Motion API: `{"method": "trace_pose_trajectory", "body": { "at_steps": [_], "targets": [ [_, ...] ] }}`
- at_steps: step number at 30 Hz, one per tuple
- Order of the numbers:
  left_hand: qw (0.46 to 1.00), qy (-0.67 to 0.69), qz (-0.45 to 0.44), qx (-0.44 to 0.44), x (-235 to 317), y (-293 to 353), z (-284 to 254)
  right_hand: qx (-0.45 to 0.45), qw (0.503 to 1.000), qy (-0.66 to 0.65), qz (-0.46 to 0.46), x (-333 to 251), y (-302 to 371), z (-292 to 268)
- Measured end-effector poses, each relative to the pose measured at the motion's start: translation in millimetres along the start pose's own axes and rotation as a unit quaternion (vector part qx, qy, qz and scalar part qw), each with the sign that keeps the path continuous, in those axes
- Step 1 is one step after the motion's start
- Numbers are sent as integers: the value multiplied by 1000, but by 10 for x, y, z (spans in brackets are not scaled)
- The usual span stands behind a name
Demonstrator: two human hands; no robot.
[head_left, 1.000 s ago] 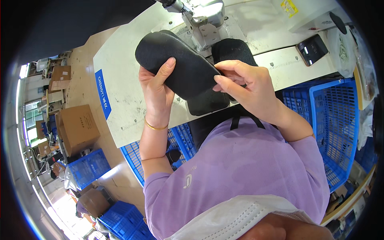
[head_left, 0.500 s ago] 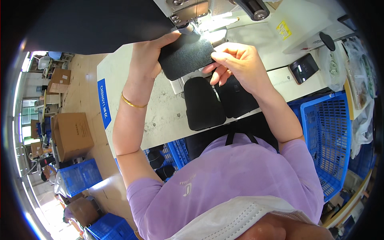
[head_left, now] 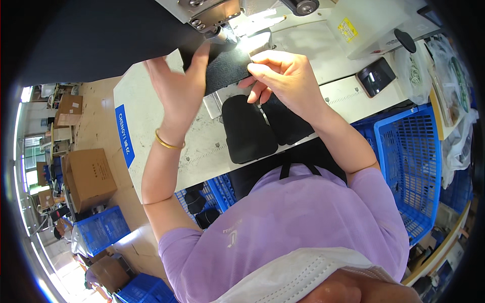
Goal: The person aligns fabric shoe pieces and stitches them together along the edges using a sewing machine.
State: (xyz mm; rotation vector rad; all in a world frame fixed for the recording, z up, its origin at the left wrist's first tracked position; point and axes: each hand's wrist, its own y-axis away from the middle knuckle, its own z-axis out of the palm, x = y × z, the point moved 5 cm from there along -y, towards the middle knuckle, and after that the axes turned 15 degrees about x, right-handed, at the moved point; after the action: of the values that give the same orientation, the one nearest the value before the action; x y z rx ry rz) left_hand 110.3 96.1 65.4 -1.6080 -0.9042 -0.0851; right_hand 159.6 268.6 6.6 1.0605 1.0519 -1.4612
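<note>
A black rounded fabric piece (head_left: 226, 70) lies under the sewing machine's head (head_left: 214, 20). My right hand (head_left: 285, 81) pinches its right edge between thumb and forefinger, the other fingers curled below. My left hand (head_left: 179, 88) is at the piece's left side, thumb on the fabric and apart from the fingers. The fingertips are partly hidden under a large dark shape. Close to my right hand, a black padded piece (head_left: 247, 131) lies on the machine table (head_left: 151, 126), with another black piece (head_left: 285, 121) beside it.
A phone (head_left: 375, 77) lies on the table's right side, near a plastic bag (head_left: 418, 76). Blue crates stand at right (head_left: 386, 171) and under the table (head_left: 222, 192). Cardboard boxes (head_left: 91, 177) and another blue crate (head_left: 103, 230) sit on the floor at left.
My left hand has shifted left and spread its thumb and fingers. The fabric piece has moved farther under the machine head, with my right hand still pinching its edge. The whole view has shifted slightly.
</note>
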Motion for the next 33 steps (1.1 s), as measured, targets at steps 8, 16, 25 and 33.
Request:
{"method": "trace_pose_trajectory", "body": {
  "at_steps": [8, 16, 25, 33],
  "targets": [
    [979, 54, 141, -137, 200, 223, -73, -1, 999, 9, -31, 22, 40, -3],
    [941, -68, 326, -54, 492, 409, -48, -36, 991, -127, 6, 230, 250, 166],
    [931, -53, 361, -9, 449, 494, -43, -36, 974, -225, 15, 170, 399, 343],
    [917, -65, 394, -9, 407, 478, -35, -22, 976, -218, 9, 151, 374, 423]
  ]
}}
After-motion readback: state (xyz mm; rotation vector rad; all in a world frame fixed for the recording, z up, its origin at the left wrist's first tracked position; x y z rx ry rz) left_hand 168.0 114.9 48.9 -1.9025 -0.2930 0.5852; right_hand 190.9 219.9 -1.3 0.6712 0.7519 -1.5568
